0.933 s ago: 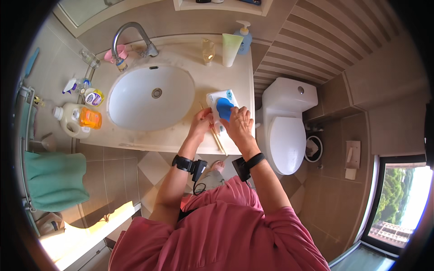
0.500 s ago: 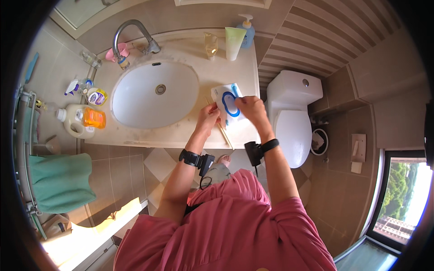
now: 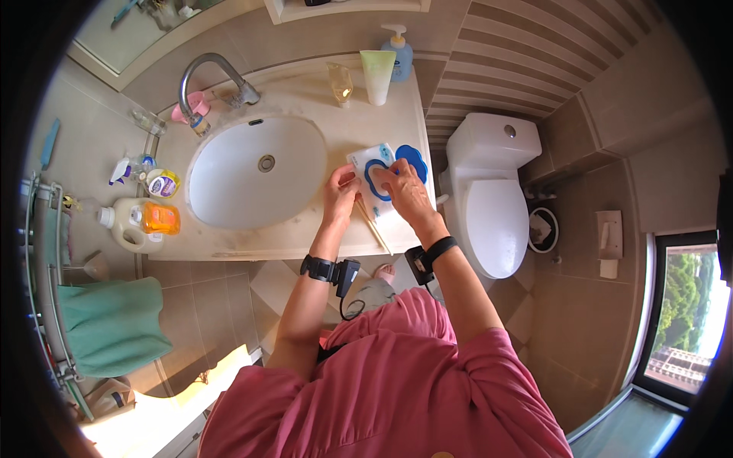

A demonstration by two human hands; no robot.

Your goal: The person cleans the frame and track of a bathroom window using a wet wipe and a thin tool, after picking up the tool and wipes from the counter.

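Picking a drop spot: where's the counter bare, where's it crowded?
Bare: counter between basin, white pack and green tube; thin strip between basin and front edge. Crowded: left end, with bottles; right front, pack, sticks, left hand, right hand.

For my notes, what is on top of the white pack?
A blue-rimmed opening; its blue lid is open. The right hand's grip partly covers the opening; what lies beneath is hidden.

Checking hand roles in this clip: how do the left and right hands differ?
The left hand is at the left edge of the wipes pack; the right hand is over its blue-rimmed opening. The left hand is nearer the sink, the right nearer the open blue lid. Both wrists wear black straps.
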